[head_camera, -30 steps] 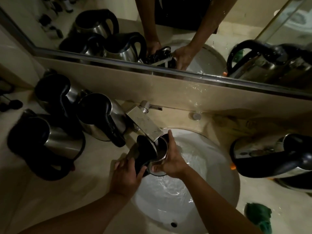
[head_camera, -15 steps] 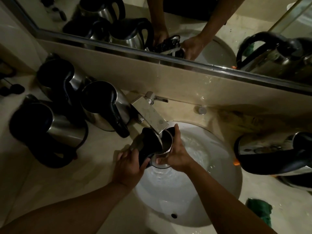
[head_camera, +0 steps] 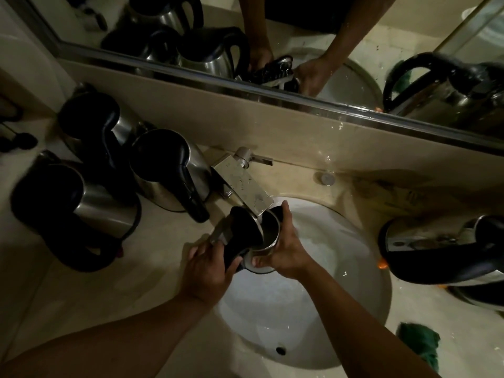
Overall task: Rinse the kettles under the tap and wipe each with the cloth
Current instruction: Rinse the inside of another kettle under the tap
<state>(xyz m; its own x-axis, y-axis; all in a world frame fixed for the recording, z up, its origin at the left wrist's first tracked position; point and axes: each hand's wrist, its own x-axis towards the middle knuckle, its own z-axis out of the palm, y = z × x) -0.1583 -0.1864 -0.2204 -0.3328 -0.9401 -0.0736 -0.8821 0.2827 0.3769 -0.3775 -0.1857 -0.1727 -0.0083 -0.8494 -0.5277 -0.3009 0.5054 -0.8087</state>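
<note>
Both bare forearms reach forward over the near rim of the white sink. The left hand grips the black handle of the kettle, fingers curled round it. The right hand grasps the steel body from the right side, thumb at the base and fingertips over the far rim.

The kettle is held above the left part of the basin, tilted, with its lid open and its mouth directly beneath the spout of the tap. Whether water is running cannot be determined; the contents of the kettle are not visible in the dim light.

A green cloth lies crumpled on the beige counter, right of the sink at the near edge. Farther back on the right, a kettle lying on its side rests on the counter. On the left, three upright kettles stand grouped just beside the tap, all with black handles and steel bodies.

Behind the tap, a low beige upstand meets a mirror with a metal lower edge. The mirror reflects the arms, the held kettle and the other kettles.
</note>
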